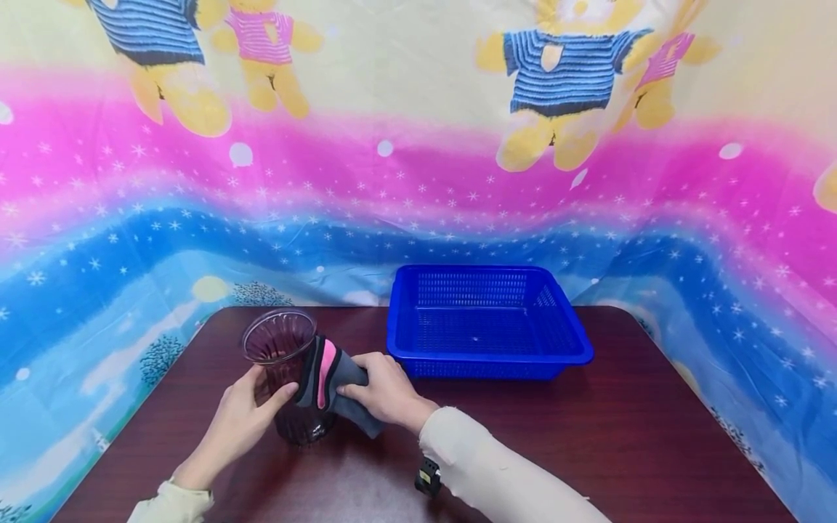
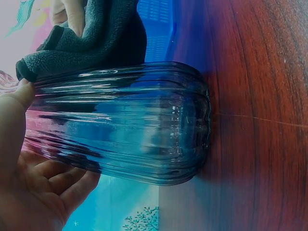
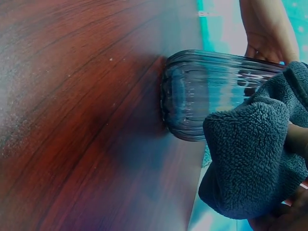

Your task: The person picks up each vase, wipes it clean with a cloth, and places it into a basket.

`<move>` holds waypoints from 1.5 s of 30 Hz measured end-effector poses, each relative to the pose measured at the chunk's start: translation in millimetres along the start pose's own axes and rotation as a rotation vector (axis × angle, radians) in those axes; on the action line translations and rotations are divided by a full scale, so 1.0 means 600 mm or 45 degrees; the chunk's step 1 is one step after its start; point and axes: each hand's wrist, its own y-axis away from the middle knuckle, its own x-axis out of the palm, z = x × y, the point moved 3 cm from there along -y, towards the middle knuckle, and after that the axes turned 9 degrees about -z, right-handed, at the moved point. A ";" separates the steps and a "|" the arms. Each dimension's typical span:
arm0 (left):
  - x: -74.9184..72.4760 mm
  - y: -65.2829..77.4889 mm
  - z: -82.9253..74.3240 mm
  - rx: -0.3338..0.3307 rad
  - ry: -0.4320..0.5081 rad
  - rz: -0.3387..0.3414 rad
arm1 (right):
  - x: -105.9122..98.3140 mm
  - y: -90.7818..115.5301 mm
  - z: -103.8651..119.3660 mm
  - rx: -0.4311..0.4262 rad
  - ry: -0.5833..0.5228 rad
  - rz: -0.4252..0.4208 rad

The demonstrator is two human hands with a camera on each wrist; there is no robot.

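A clear, purplish ribbed glass vase [image 1: 304, 427] with a flared rim stands upright at the left of the table. My left hand [image 1: 238, 414] grips it around the middle, thumb on the near side and fingers behind the glass. In my right hand [image 1: 386, 392] is a grey cloth [image 1: 358, 415] with a pink and black band, pinched between thumb and fingers. The cloth lies against the vase's right side. In the right wrist view the fuzzy cloth [image 3: 245, 159] hangs folded and covers part of the vase [image 3: 192, 96].
A blue plastic basket [image 1: 490, 357] with slotted walls sits at the back of the dark reddish wood table [image 1: 556, 450], right of the vase. Behind the table hangs a printed curtain [image 1: 445, 181] with bears and snowflakes. A black strapped device [image 1: 428, 477] is by the right sleeve.
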 end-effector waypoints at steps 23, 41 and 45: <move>0.000 0.000 0.002 0.000 0.003 -0.014 | 0.025 0.016 -0.020 -0.032 0.108 0.057; -0.001 0.002 -0.001 -0.004 0.004 -0.005 | 0.038 0.026 -0.040 -0.024 0.176 0.107; -0.001 0.003 -0.002 -0.008 -0.002 0.000 | 0.040 0.029 -0.045 -0.004 0.188 0.132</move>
